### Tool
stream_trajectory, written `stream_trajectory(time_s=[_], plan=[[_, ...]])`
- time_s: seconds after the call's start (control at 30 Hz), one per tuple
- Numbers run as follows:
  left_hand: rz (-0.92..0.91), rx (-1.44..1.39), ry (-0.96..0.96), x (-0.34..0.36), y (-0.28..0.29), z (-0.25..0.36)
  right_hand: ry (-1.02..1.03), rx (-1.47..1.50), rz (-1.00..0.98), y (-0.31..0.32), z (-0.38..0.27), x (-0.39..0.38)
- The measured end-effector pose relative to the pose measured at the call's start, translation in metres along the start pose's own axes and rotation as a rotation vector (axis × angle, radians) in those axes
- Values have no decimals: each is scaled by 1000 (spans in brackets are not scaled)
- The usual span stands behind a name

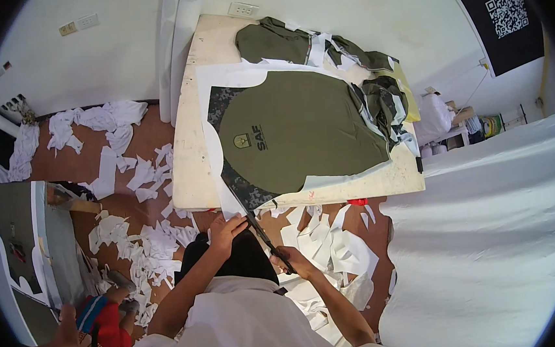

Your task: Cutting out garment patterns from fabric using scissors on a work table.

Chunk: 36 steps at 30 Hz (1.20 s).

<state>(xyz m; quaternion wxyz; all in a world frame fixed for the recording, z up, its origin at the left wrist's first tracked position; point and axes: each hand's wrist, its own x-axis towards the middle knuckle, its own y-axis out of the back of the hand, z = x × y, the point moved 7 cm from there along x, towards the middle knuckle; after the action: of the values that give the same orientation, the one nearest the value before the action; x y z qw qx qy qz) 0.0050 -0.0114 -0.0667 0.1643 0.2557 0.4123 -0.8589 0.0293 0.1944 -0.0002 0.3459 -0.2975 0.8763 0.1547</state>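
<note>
A dark green fabric panel (pixel 306 125) with digital camouflage side pieces and a small printed emblem lies spread on the pale wooden table (pixel 186 135). White margin surrounds much of its outline. In my right hand (pixel 295 262) are the handles of long dark scissors (pixel 266 239), their blades pointing up and left into the panel's near left corner. Just left of the blades, my left hand (pixel 227 233) has its fingers closed at the white margin (pixel 227 202) hanging over the table's near edge.
More green garment pieces (pixel 277 42) lie bunched at the table's far edge, others (pixel 386 106) at its right. White scraps (pixel 143 243) litter the brown floor. At lower left, another person's hand (pixel 65 330) is beside a second table (pixel 42 237). White cloth (pixel 478 236) hangs at right.
</note>
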Motion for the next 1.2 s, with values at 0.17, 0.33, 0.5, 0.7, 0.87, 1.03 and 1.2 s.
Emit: stream_trajectory(time_s=[0.17, 0.33, 0.5, 0.7, 0.87, 1.03, 1.2], plan=[[-17, -22, -30, -5, -6, 9, -18, 12, -9, -3, -3, 5], [-25, -18, -20, -3, -3, 8, -17, 23, -2, -7, -12, 3], [-9, -38, 7, 1, 1, 3, -107, -92, 3, -4, -13, 0], [-26, -47, 12, 2, 5, 0, -67, 38, -2, -7, -18, 5], [-22, -58, 11, 1, 7, 0, -81, -56, 52, -10, -29, 14], [-22, -69, 37, 1, 5, 0, -102, -84, 69, -8, -23, 17], [-23, -32, 53, 2, 12, -6, -61, 33, 43, -13, -37, 29]])
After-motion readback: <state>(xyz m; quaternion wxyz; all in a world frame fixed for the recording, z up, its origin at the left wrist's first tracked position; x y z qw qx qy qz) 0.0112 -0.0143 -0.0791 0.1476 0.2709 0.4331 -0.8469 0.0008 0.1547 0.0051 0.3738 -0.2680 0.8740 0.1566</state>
